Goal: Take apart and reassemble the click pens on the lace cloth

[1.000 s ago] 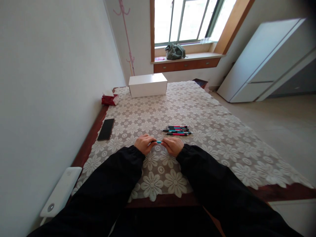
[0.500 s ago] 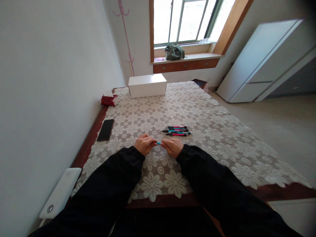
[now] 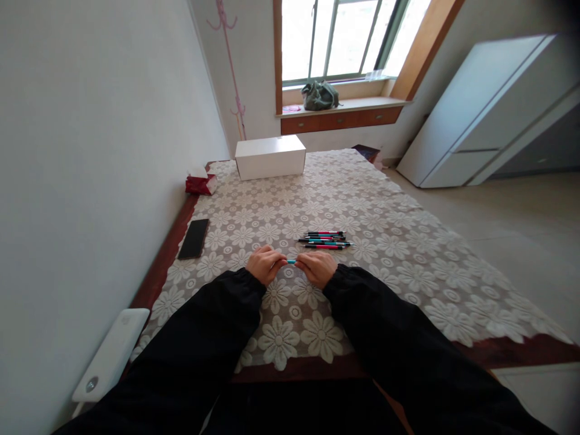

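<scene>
Between my two hands is a blue pen (image 3: 291,261), held level above the tablecloth (image 3: 278,341); only its short middle part shows, and both ends are hidden by my fingers. My left hand (image 3: 265,264) pinches its left end. At the other end, the fingers of my right hand (image 3: 317,268) are closed on it. Just beyond my right hand lies a loose bundle of pens (image 3: 324,240), several in black with red or blue barrels, roughly side by side.
A black phone (image 3: 194,238) lies by the table's left edge. Farther back are a red packet (image 3: 200,184) and a white box (image 3: 270,158). A white device (image 3: 111,355) stands at the near left corner, against the wall.
Both hands keep hold of the pen in nearly the same place. Slightly more of its blue barrel shows between my fingers. The pens on the table have not moved.
</scene>
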The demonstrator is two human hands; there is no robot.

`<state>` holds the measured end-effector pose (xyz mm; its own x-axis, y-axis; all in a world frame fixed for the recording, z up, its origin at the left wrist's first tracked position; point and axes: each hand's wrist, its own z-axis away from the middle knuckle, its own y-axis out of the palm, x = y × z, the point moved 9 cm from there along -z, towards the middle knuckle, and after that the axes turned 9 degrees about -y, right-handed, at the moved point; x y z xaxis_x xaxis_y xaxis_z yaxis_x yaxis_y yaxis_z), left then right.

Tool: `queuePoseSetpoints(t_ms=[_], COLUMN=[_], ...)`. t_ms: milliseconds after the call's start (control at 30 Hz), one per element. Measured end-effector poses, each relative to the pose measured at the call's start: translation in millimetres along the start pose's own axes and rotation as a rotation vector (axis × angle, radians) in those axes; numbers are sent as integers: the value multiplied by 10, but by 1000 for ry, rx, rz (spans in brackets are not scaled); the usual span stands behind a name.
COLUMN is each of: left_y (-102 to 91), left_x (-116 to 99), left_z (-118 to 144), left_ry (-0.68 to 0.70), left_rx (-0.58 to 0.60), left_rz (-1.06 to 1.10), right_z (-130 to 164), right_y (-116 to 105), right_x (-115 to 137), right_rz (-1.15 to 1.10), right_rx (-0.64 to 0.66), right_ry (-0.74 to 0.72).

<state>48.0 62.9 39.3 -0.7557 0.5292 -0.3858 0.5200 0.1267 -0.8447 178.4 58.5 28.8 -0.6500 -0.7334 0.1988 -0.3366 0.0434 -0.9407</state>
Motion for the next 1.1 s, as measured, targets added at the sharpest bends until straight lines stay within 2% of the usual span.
queuePoseSetpoints(t_ms=[167, 267, 400, 500, 567, 633, 733, 967, 1100], left_y=[-30, -45, -72, -29, 57, 171, 288, 284, 273], left_x=[-39, -30, 72, 142, 175, 194, 209, 213, 200], left_z=[8, 7, -15, -31, -28, -8, 27, 33, 34], left_ry=[14, -1, -84, -133, -158, -169, -172, -171, -164], left_rx=[4, -5, -52, -37, 26, 117, 203, 199, 198], left_rz=[20, 52, 116, 86, 31, -29, -94, -97, -87], right_z=[37, 30, 27, 111, 191, 281, 341, 332, 338], right_y=[-10, 2, -136, -291, -349, -400, -468, -355, -339], right_x=[-6, -19, -177, -446, -654, -850, -1010, -1061, -1039], right_rz=[40, 0, -3, 52, 77, 118, 195, 245, 272], right_rx=[59, 58, -116, -266, -296, -291, -255, -94, -107], right_ry=[108, 108, 121, 249, 372, 502, 569, 508, 502])
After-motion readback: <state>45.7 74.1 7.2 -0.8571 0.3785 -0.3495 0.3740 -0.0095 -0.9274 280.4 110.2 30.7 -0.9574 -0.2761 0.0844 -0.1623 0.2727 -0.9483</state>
